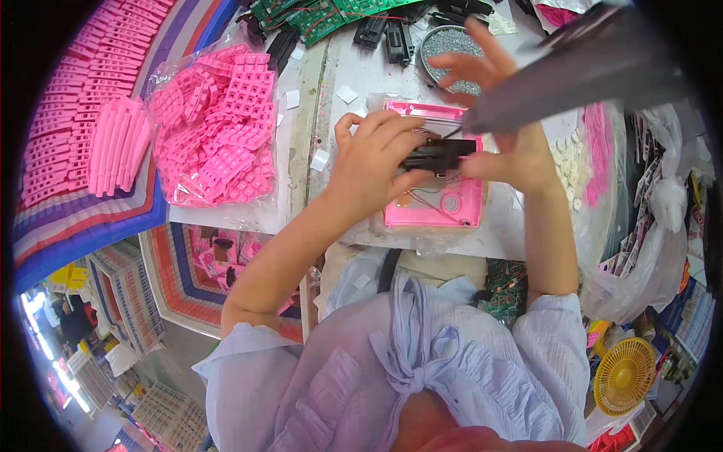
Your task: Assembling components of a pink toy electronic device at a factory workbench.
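Note:
A shallow pink plastic casing (429,217) lies on the white table, with thin wires and a round grille showing inside. My left hand (374,157) is closed on a black rectangular plastic part (440,154) over the casing, its thumb at the near side and fingers at the far side. At that part's right end is the thumb of my right hand (527,158); the other fingers are raised and spread apart. A dark, motion-blurred power screwdriver (557,87) slants in from the upper right, crossing in front of my right hand, its thin tip near the black part.
Left stand a bag of pink keypad pieces (215,128) and stacked pink strips (117,147). Beyond the casing are a bowl of small screws (452,49), black parts (398,41) and green circuit boards (324,22). White pieces (568,166) and pink strands (595,151) lie right.

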`<state>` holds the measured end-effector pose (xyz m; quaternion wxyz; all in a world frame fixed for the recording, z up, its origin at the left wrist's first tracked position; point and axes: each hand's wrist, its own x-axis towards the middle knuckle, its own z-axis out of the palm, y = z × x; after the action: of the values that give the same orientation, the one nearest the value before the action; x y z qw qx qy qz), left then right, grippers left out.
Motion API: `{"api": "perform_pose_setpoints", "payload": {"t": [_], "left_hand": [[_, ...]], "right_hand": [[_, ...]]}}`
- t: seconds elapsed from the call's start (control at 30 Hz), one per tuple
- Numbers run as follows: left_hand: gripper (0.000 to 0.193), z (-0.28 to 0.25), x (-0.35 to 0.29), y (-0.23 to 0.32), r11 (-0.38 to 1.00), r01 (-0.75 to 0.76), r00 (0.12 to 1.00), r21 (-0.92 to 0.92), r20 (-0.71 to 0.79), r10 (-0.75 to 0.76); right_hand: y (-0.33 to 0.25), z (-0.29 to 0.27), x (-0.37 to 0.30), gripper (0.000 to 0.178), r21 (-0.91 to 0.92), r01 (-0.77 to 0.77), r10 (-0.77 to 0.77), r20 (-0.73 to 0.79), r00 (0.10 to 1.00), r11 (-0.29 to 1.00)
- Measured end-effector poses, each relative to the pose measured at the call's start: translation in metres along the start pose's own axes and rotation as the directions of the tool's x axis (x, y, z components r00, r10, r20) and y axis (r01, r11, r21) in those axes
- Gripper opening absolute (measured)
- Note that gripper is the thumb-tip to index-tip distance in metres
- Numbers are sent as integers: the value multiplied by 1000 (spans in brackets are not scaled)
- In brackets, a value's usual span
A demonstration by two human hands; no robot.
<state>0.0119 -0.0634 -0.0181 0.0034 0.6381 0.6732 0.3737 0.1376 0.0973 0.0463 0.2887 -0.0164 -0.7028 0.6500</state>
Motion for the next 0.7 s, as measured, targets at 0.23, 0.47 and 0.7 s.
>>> {"api": "perform_pose_setpoints", "payload": {"t": [0.23,0.47,0.7], "left_hand": [[61,9,-6,-9,954,195,973,-227,-82,-218],[74,6,-13,6,981,186,980,-48,-57,-188],[61,9,-5,16,975,145,989,169,-12,-145]], "right_hand": [[-3,-38,-21,40,-494,-270,395,167,904,826],[22,-49,11,39,-636,-497,643,-3,766,590],[9,-38,-5,41,-916,13,205,104,973,401]]}}
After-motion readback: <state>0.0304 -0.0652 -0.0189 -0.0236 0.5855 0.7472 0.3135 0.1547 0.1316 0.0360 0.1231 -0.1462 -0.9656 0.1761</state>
